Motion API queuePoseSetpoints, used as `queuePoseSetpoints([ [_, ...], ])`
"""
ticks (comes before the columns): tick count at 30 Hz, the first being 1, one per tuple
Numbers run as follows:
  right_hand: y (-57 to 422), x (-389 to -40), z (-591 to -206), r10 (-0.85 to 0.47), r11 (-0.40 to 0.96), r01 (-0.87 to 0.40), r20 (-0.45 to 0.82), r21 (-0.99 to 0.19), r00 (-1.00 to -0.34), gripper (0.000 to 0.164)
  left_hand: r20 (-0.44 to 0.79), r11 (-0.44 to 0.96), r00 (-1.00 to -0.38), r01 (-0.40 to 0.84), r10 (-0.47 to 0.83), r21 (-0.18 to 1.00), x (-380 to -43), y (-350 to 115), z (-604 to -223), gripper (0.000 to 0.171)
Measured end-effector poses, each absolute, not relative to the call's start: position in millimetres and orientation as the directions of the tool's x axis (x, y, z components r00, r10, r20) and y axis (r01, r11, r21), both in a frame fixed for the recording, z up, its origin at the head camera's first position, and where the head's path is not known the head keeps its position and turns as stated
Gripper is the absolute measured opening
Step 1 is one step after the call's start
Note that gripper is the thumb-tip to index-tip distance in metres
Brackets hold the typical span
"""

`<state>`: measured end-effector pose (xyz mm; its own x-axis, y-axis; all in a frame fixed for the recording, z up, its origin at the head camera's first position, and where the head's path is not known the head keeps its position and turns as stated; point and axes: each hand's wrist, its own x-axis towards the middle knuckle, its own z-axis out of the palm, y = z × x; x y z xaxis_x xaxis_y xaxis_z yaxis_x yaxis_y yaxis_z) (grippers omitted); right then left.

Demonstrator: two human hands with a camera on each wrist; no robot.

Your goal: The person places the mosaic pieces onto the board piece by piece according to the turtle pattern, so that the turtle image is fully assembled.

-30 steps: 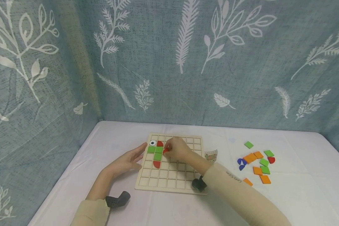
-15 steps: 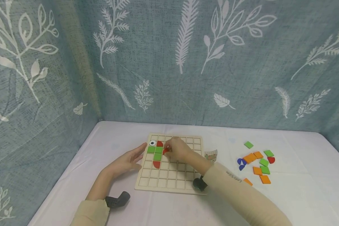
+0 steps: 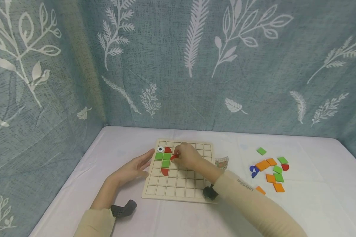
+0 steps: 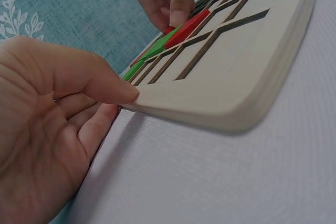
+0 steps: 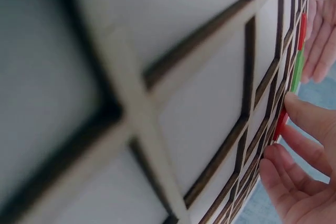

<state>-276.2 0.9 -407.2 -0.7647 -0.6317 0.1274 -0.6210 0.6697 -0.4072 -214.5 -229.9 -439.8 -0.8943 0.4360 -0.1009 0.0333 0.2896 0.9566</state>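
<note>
A pale wooden grid board [image 3: 178,191] lies on the table. On its left part sit a round eye tile [image 3: 160,149], several green square tiles [image 3: 166,163] and red rounded tiles [image 3: 164,171]. My right hand [image 3: 188,156] pinches another red tile [image 3: 174,157] between thumb and fingers, tilted, just right of the upper green tiles. Its far side is hidden by the fingers. At the board's left edge my left hand [image 3: 133,169] rests with fingers loosely extended. In the left wrist view its thumb [image 4: 113,85] touches the board's rim.
Right of the board lies a small printed card [image 3: 222,162], partly behind the right forearm. Farther right are scattered orange tiles [image 3: 262,165], green tiles [image 3: 277,170], blue pieces [image 3: 254,169] and a red tile [image 3: 285,167]. A patterned curtain [image 3: 178,82] hangs behind the table.
The red tile in my right fingers has tipped up a little and shows a narrower face. Both hands have otherwise stayed almost where they were.
</note>
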Motion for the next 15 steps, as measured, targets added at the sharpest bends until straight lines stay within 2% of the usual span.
queuePoseSetpoints([
  [15,2.6,-277.6,-406.3,-0.633,0.647,-0.598,0.103,-0.472,-0.767,0.012,-0.108,0.312,-0.902,0.030,0.417,0.950,-214.2,-229.4,-439.2,0.088],
])
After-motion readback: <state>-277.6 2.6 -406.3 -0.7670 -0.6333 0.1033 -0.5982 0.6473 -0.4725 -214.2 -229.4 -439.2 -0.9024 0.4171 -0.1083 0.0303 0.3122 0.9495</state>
